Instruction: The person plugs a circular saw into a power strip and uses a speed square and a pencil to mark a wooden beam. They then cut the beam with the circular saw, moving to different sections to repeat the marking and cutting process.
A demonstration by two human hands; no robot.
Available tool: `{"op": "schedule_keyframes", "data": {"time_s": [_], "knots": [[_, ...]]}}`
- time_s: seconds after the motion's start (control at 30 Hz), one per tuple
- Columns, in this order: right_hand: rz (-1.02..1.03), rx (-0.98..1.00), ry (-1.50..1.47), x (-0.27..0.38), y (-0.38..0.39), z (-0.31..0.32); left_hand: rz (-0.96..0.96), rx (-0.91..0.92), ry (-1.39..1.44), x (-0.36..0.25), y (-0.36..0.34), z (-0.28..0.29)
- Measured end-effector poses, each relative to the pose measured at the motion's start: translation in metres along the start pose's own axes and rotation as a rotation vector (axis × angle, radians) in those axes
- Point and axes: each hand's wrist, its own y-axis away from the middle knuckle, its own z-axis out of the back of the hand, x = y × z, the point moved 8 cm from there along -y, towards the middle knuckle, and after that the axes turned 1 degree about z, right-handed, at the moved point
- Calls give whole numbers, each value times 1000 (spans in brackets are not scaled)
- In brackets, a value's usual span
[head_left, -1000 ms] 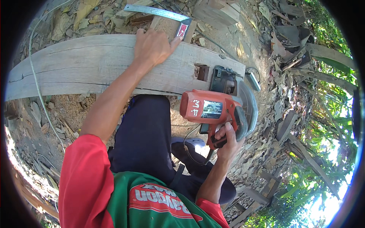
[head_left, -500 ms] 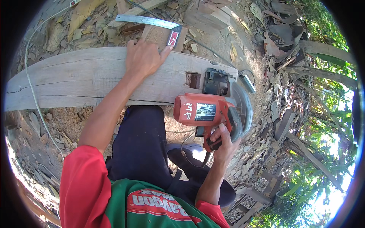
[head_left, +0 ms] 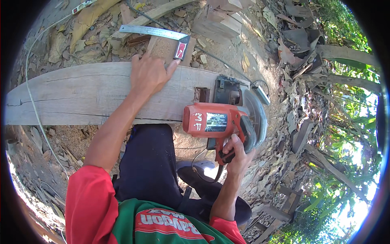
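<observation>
Red saw in curled right fingers

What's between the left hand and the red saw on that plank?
In the head view, from the left hand toward the red saw: a stretch of the plank, then a squarish hole in it, near the saw.

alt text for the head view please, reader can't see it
Seen from above, a right hand grips a red circular saw at the right end of a cracked wooden plank, while the left hand rests on the plank. A try square lies just beyond the plank's far edge, and dry leaves are scattered around.
</observation>
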Motion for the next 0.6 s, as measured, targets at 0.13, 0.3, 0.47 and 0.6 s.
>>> {"op": "schedule_keyframes", "data": {"time_s": [0.13, 0.3, 0.47, 0.6], "knots": [[-11, -6, -1, 1, -4, -2, 4, 2, -10, 0, -1, -3], [-15, -3, 28, 4, -9, -4, 0, -20, 24, 1, 0, 0], [-23, -7, 27, 5, -13, -6, 18, 14, 23, -2, -1, -2], [-5, -7, 34, 8, -17, -9, 17, 12, 14, -1, -1, -3]]}}
